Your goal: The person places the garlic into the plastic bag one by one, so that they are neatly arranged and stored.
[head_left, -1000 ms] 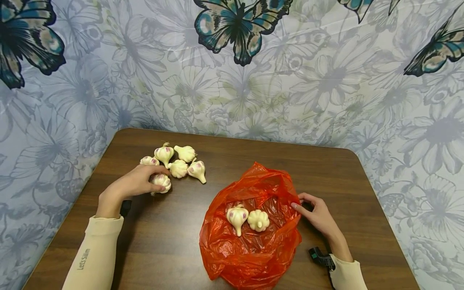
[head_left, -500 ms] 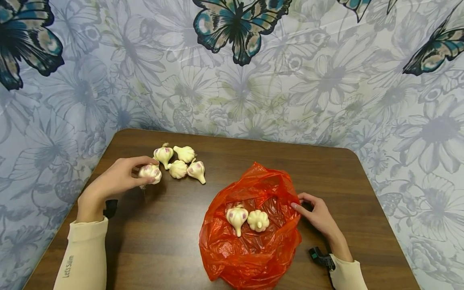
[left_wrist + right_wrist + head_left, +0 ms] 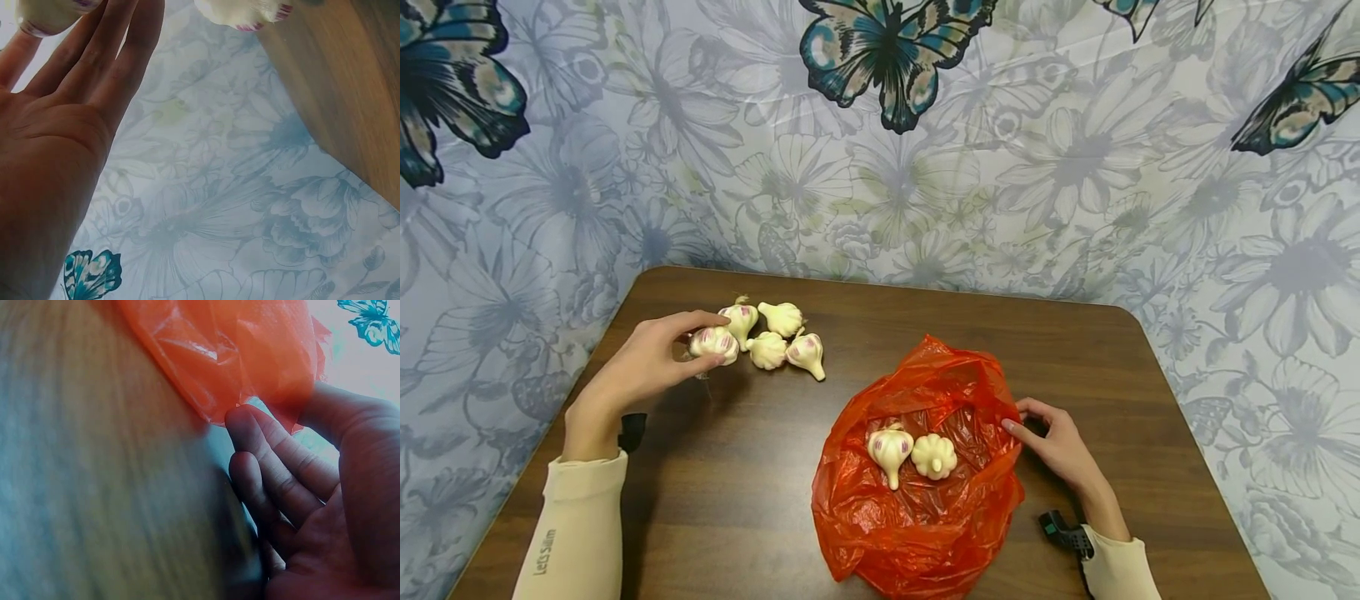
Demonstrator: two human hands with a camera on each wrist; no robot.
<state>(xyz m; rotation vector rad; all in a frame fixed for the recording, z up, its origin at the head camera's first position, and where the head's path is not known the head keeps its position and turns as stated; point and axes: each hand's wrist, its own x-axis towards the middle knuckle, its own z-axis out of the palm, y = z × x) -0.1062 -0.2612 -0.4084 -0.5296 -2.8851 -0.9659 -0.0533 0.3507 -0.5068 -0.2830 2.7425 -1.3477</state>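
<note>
My left hand (image 3: 651, 354) holds a garlic bulb (image 3: 713, 343) between thumb and fingers, at the left side of the garlic group. Another garlic bulb (image 3: 740, 321) sits right beside its fingertips. In the left wrist view, the held bulb (image 3: 53, 14) shows at the top left, with a second bulb (image 3: 244, 11) at the top edge. A crinkled red plastic bag (image 3: 917, 533) lies spread wide, two garlic bulbs (image 3: 891, 452) inside. My right hand (image 3: 1060, 442) pinches the bag's right rim with thumb and index finger; the right wrist view shows the thin plastic (image 3: 244, 356) there.
Several more garlic bulbs (image 3: 782, 318) lie clustered at the back left of the brown wooden table (image 3: 737, 517). Behind the table's far edge hangs a floral cloth (image 3: 925, 208) with butterflies. Black wrist straps (image 3: 1067, 535) are on both arms.
My left hand, with its garlic bulb, has shifted left and toward the back. The leftmost bulb seen earlier is now out of sight there. The right hand and bag stay put.
</note>
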